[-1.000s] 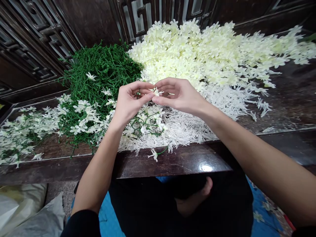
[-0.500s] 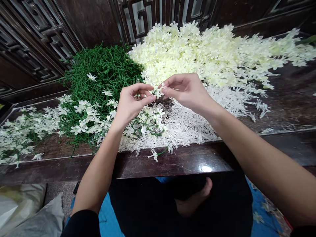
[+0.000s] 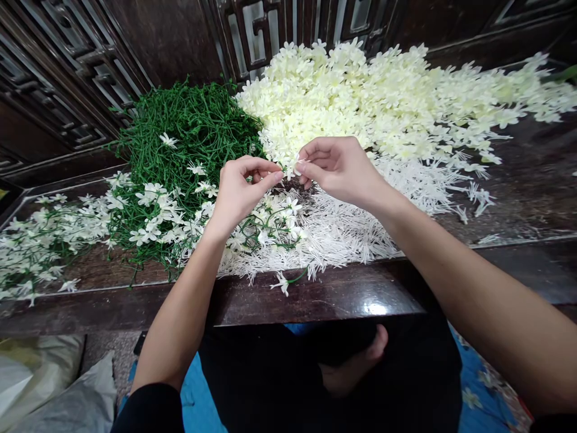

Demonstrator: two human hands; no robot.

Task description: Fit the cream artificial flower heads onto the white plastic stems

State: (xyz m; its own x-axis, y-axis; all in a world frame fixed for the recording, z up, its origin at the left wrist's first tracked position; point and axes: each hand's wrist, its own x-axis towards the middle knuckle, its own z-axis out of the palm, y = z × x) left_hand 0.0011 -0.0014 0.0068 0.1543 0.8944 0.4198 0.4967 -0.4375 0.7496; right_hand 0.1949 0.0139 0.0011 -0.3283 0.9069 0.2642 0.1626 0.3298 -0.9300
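Note:
My left hand [image 3: 247, 186] is pinched, thumb against forefinger, on what looks like a thin green stem; only a bit of green shows at the tips. Close by on its right, my right hand [image 3: 336, 165] pinches a small white flower part [image 3: 299, 162], mostly covered by the fingers. A narrow gap separates the fingertips. Below them lie white artificial flowers on green stems [image 3: 288, 225] and a heap of thin white stamen pieces [image 3: 351, 222]. Behind the hands is a pile of loose cream-white blossoms [image 3: 342, 96].
A tangled heap of green plastic stems [image 3: 189, 120] sits at the back left. More assembled white flowers [image 3: 76, 222] spread along the left. Everything lies on a dark wooden bench [image 3: 324, 294] with a carved lattice back [image 3: 256, 33]. Pale sacks [image 3: 76, 391] stand at lower left.
My right hand has shifted slightly, and its fingers have curled in more. The gap between the fingertips looks a little wider, and the white flower that showed between them is less visible.

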